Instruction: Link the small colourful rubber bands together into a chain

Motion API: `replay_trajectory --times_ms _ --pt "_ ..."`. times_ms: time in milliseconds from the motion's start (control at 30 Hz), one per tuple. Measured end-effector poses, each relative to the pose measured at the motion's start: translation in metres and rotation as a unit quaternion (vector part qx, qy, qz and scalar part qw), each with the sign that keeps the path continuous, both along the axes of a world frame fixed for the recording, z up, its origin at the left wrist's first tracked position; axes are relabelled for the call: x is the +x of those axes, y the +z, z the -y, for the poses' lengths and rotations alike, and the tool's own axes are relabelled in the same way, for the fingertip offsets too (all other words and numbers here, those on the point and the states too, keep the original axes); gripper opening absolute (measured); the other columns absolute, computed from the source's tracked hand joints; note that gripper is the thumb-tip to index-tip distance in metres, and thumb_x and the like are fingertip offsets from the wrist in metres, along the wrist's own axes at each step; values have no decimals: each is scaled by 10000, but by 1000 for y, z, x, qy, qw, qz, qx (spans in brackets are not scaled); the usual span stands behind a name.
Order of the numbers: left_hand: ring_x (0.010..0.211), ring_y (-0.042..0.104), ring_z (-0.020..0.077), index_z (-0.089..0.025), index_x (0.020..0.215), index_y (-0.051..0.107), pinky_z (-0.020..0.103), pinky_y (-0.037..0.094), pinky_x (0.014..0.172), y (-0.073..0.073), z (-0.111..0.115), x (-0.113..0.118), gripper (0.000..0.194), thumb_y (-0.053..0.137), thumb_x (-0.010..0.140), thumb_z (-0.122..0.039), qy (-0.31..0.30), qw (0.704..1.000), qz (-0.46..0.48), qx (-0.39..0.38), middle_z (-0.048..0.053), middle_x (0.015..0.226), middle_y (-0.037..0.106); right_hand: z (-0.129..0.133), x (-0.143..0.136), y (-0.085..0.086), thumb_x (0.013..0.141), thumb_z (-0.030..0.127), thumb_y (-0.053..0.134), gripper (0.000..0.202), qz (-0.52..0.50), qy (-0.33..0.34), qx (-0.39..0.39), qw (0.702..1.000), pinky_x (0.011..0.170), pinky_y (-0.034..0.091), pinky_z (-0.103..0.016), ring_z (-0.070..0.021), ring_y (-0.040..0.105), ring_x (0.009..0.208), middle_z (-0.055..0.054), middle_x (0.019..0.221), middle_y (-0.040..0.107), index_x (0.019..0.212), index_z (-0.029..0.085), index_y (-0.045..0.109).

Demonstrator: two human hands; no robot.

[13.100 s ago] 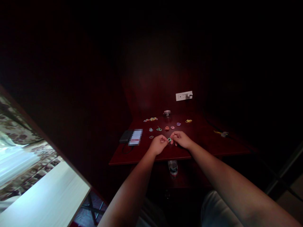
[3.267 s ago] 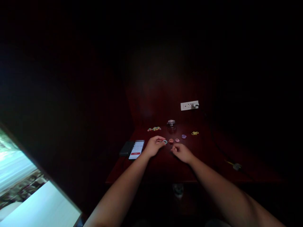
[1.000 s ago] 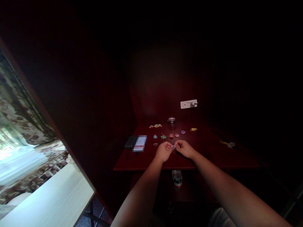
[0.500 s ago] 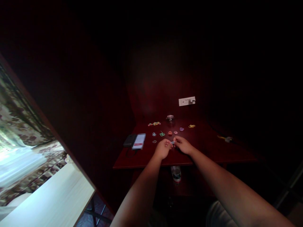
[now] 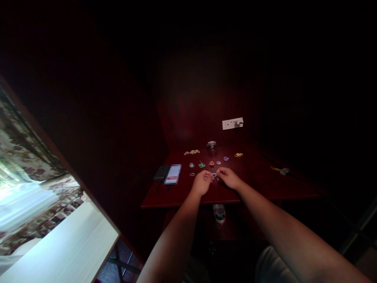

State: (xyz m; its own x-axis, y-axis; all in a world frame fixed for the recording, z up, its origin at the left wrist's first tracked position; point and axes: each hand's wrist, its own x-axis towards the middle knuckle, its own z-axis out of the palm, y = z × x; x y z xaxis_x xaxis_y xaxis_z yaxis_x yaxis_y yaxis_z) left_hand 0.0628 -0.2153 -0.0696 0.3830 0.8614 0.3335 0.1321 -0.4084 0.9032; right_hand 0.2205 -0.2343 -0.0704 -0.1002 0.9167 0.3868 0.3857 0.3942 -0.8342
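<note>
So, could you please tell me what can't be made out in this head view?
All in the head view:
- Phone: screen pixelated, unreadable.
- Pale ring between left hand and right hand: too small to tell one band from several.
- Bottle: top hidden by the table.
- Jar: contents too small and dark.

No wording, brand or number can be read. The phone (image 5: 173, 174) on the left part of the bench (image 5: 182, 194) has a lit screen, but it is blocked out into coarse squares; a reddish patch low on it shows no legible letters. Beneath the bench's front edge, the clear bottle (image 5: 219, 214) carries a dark label with pale marks and red at its lower edge, too small to make out. On the wall behind the bench, the white socket plate (image 5: 232, 124) shows dark holes and a plug, with any lettering too small to tell.
</note>
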Motion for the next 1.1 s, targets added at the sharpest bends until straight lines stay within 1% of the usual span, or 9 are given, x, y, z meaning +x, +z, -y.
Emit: replay_trajectory --times_ms 100,300,500,600,867,967,1100 --pt "604 552 90 -115 776 556 204 431 589 1 0 0 86 521 748 -188 1 1000 1 3 47 691 622 3 -1 4 765 334 463 232 -1 9 -10 1000 495 337 -213 -97 451 486 12 529 528 627 155 514" --pt "606 552 92 -116 756 568 203 428 587 0 -1 0 83 547 733 -194 -1 1000 -4 14 47 689 625 6 -2 8 785 414 449 336 0 23 -13 1000 492 333 -210 -92 446 490 -2 538 536 618 138 543" --pt "628 559 104 -118 786 599 209 433 601 -2 -1 -1 130 574 720 -227 -9 999 -18 41 50 710 632 9 -2 11 792 465 429 401 -5 11 -18 1000 474 318 -214 -91 432 467 -9 519 535 588 136 538" --pt "629 557 105 -121 792 609 209 435 602 -2 -1 -2 151 584 713 -247 -7 999 -25 48 46 710 630 8 -2 9 785 453 442 385 -1 8 -13 1000 476 318 -215 -90 428 463 0 507 524 574 142 524" --pt "618 543 98 -115 802 619 207 432 600 2 2 -2 168 578 717 -254 13 999 -18 47 45 699 618 5 -1 4 719 347 527 238 25 -11 18 999 472 307 -209 -87 408 474 21 499 495 602 141 545" --pt "631 548 98 -113 809 619 208 437 610 2 2 -2 157 575 716 -232 12 999 -8 41 49 715 621 5 -2 4 689 360 567 235 15 -1 7 1000 468 305 -208 -85 407 477 22 509 496 619 136 554" --pt "637 555 97 -114 816 617 209 443 614 0 -1 -1 150 581 709 -213 11 999 2 38 51 726 626 4 -3 2 652 411 621 284 -15 20 -8 1000 467 316 -205 -79 406 481 26 523 489 660 137 547"
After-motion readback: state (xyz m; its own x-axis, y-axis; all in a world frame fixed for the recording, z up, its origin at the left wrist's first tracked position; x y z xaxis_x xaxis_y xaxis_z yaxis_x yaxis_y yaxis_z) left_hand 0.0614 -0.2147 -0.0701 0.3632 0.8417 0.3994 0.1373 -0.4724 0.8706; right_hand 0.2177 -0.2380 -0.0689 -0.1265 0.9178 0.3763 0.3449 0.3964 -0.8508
